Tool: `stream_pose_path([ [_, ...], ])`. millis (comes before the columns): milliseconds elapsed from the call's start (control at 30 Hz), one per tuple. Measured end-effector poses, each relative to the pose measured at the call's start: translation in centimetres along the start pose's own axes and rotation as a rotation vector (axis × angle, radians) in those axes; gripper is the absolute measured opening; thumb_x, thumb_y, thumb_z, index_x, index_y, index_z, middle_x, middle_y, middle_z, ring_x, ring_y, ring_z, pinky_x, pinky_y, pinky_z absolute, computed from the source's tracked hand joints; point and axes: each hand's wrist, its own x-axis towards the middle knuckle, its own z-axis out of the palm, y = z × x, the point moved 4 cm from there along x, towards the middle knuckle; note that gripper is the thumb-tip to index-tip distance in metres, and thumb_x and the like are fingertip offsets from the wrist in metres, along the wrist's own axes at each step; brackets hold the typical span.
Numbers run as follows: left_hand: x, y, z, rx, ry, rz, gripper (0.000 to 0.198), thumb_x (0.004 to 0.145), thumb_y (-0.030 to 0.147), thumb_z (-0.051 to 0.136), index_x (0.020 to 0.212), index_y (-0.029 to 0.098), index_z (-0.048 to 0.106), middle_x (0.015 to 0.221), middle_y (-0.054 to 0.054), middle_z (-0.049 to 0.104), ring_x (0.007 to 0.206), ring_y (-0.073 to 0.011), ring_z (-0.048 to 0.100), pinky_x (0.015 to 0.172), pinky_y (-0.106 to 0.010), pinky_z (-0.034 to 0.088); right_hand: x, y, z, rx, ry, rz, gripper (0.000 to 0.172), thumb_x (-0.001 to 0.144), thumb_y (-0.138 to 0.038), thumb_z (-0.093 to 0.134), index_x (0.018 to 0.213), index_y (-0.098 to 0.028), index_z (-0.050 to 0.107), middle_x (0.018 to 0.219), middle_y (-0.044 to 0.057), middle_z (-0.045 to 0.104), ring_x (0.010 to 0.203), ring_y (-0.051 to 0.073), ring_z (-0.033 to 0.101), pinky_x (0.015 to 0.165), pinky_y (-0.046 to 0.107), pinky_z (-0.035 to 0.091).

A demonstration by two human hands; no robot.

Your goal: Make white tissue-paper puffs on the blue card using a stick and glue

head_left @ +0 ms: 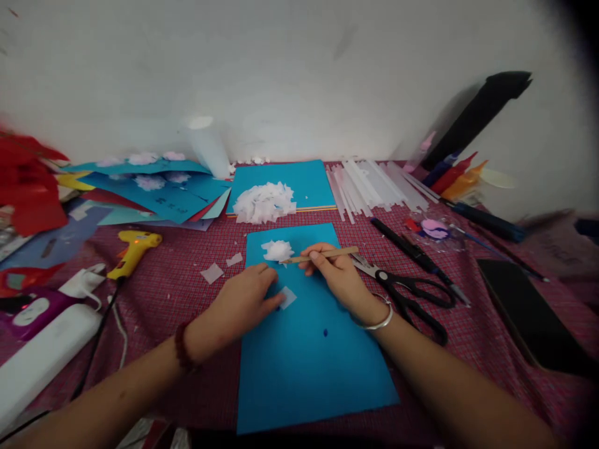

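A blue paper sheet (309, 362) lies in front of me on the red checked cloth. Near its top edge sits a small white tissue puff (277, 250). My right hand (337, 274) is closed round a thin wooden stick (327, 254) whose tip points left at the puff. My left hand (243, 298) rests on the sheet's left edge, its fingers curled and pinching a small white tissue square (287, 297) against the paper. A dark blue dot (325, 333) marks the sheet lower down.
Black scissors (412, 296) lie just right of my right hand. A yellow glue gun (133, 249) lies left. A pile of tissue squares (264, 202) sits on another blue sheet behind. White strips (369, 184), pens, a dark phone (528, 318) lie right; coloured papers (154, 187) left.
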Motion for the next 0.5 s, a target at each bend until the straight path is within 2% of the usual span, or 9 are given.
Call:
stream_pose_path([
  [133,0.6,0.0,1.5,-0.106,-0.004,-0.059,0.012,0.080,0.026,0.054,0.090,0.019,0.052,0.087,-0.004,0.057,0.074,-0.0181,0.054,0.065,-0.029,0.040,-0.5,-0.5,0.1,0.032,-0.028,-0.022,0.023,0.090,-0.039,0.051,0.092,-0.019,0.062,0.074,0.002,0.067,0.064,0.014,0.062,0.063,0.029,0.050],
  [233,0.9,0.0,2.1,-0.180,-0.002,-0.022,0.004,0.078,0.018,0.050,0.081,0.019,0.052,0.078,-0.001,0.054,0.069,-0.0156,0.052,0.062,-0.027,0.038,-0.9,-0.7,0.5,0.022,-0.073,-0.046,0.026,0.093,-0.039,0.047,0.097,-0.019,0.063,0.075,0.002,0.066,0.061,0.014,0.062,0.060,0.028,0.050],
  [300,0.9,0.2,2.3,-0.200,0.013,0.003,0.007,0.075,0.013,0.048,0.072,0.019,0.051,0.072,0.000,0.052,0.067,-0.0144,0.050,0.061,-0.026,0.036,-1.2,-0.8,0.9,-0.001,-0.105,-0.061,0.025,0.094,-0.038,0.045,0.097,-0.020,0.062,0.077,0.002,0.065,0.062,0.013,0.061,0.061,0.028,0.050],
  [500,-0.1,0.1,1.3,-0.485,0.178,-0.105,0.007,0.075,0.016,0.046,0.069,0.019,0.047,0.062,0.004,0.046,0.057,-0.0110,0.045,0.054,-0.023,0.035,-2.4,-1.8,1.8,-0.084,-0.130,-0.132,0.018,0.094,-0.032,0.046,0.097,-0.022,0.060,0.088,0.003,0.064,0.076,0.014,0.061,0.070,0.028,0.049],
])
